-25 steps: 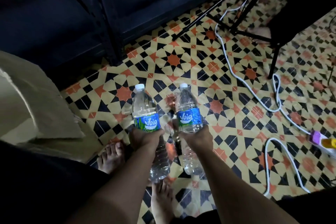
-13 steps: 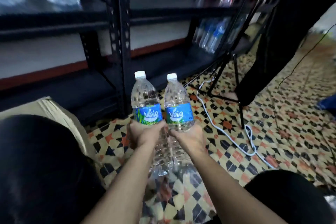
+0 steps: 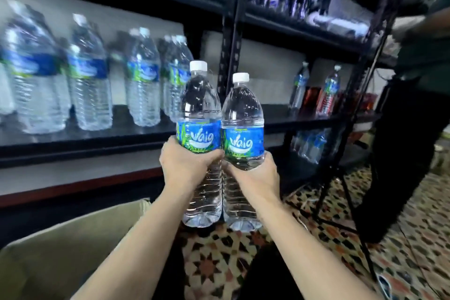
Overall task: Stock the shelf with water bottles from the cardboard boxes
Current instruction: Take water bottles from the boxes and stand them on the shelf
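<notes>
Gripping two bottles (image 3: 198, 134), shelf edge (image 3: 85, 147) beyond

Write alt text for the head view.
The left hand grips the left water bottle and the right hand the right water bottle, upright and side by side before a black shelf. Blurred stocked bottles stand on it; a cardboard box sits lower left.

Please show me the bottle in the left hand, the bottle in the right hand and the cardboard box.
left bottle (image 3: 198, 137): head view, blue label.
right bottle (image 3: 243, 141): head view, blue label.
cardboard box (image 3: 60, 251): head view, tan outer wall.
</notes>
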`<state>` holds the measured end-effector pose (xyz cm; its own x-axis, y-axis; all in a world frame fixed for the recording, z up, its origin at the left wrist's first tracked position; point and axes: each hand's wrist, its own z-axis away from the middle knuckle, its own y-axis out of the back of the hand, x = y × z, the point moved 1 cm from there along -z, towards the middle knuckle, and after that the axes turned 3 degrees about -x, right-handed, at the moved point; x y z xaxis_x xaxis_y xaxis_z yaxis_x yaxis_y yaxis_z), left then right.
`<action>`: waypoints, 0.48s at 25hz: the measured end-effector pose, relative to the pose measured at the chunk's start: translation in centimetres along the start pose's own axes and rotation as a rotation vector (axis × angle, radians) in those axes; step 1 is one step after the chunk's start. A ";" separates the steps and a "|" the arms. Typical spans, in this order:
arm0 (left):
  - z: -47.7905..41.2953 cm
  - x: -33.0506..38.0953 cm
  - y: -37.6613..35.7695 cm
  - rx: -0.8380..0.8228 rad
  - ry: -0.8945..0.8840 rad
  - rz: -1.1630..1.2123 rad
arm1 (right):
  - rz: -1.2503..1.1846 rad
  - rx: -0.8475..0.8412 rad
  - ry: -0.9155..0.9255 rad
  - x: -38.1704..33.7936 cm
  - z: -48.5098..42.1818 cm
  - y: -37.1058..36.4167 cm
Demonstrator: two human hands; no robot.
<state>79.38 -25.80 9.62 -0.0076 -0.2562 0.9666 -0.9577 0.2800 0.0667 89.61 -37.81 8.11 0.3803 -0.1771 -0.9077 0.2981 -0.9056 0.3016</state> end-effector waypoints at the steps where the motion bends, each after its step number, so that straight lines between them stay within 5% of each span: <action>1: -0.6 0.9 1.5 0.037 -0.031 -0.010 | -0.034 -0.035 0.039 -1.3 0.2 -0.8; 12: -6.3 4.4 17.6 0.430 -0.241 -0.276 | -0.302 -0.362 0.301 -12.1 1.7 -15.2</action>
<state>64.35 -16.17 16.56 0.2426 -0.4850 0.8402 -0.9641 -0.2167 0.1534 78.98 -22.59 14.02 0.4488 0.2356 -0.8620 0.6943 -0.6992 0.1704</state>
